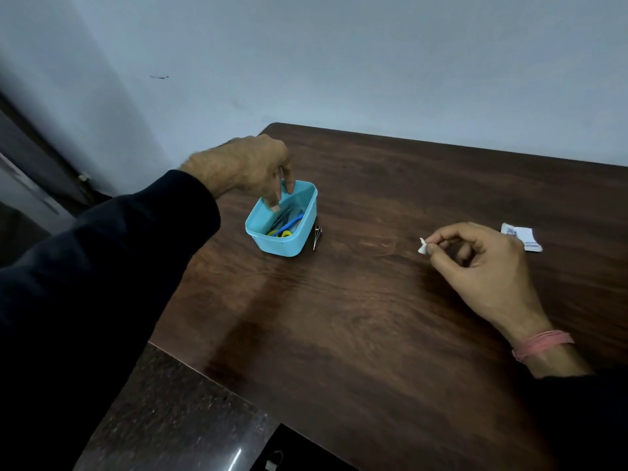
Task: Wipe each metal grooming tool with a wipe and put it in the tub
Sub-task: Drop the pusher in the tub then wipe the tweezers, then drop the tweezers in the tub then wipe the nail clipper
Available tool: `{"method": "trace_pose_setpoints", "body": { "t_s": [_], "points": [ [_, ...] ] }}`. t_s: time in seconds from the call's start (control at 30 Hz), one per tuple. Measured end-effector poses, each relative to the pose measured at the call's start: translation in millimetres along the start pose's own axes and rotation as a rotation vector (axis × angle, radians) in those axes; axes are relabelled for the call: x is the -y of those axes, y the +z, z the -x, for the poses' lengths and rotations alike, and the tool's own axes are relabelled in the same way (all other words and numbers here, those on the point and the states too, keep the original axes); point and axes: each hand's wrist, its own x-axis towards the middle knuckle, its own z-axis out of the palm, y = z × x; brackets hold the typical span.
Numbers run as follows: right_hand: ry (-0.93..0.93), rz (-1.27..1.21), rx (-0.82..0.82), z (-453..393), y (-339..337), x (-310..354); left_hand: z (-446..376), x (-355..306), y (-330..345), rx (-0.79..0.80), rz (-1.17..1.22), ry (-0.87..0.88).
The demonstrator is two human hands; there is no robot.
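Observation:
A light-blue plastic tub (pixel 289 244) stands on the dark wooden table (pixel 356 317). Inside it lie grey metal tools (pixel 284 214) and a tool with blue and yellow handles (pixel 283 229). My left hand (pixel 251 168) hovers over the tub's far-left corner. Its fingertips dip inside the rim, and I see nothing gripped between them. A small metal tool (pixel 317 236) lies on the table, just right of the tub. My right hand (pixel 482 263) is well to the right, pinching a small crumpled white wipe (pixel 422 247) between thumb and forefinger.
A torn white wipe packet (pixel 521 237) lies on the table behind my right hand. The table stands against a pale wall. Its left edge drops to a speckled stone counter (pixel 163 413) at the lower left.

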Motion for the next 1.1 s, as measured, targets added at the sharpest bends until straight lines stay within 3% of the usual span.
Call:
{"method": "trace_pose_setpoints", "body": {
  "t_s": [0.27,0.4,0.5,0.67,1.1],
  "points": [
    [-0.004,-0.023,0.002,1.3,0.5,0.8,61.1,-23.0,28.4,-0.501,0.238,-0.106],
    [0.012,-0.062,-0.006,1.1,2.5,0.2,100.6,-65.5,79.0,-0.759,0.013,-0.038],
    [0.046,-0.118,-0.015,2.1,4.0,-1.0,107.2,-86.3,113.5,-0.725,-0.124,-0.010],
    [0.053,-0.131,-0.005,3.2,4.1,-0.3,95.2,-102.6,138.7,-0.582,-0.260,-0.125],
    [0.044,-0.089,0.023,3.5,3.2,-1.3,75.8,-114.9,125.2,-0.459,-0.214,-0.258]
  ]
}}
